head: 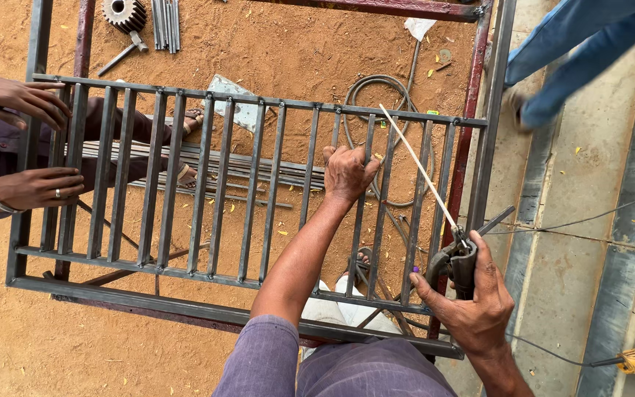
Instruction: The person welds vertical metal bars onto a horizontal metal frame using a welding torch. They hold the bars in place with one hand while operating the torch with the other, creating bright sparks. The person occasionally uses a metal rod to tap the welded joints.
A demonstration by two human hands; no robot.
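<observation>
Sandy ground [295, 51] (prob. outdoors), concrete slabs [589, 169]

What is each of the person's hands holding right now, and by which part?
The right hand grips a welding electrode holder by its handle, rod clamped in it. The left hand grasps one upright bar of the metal grille.

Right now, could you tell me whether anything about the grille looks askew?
Not clearly. The grille bars look evenly spaced; left hand grips one bar, right hand holds the electrode holder.
</observation>
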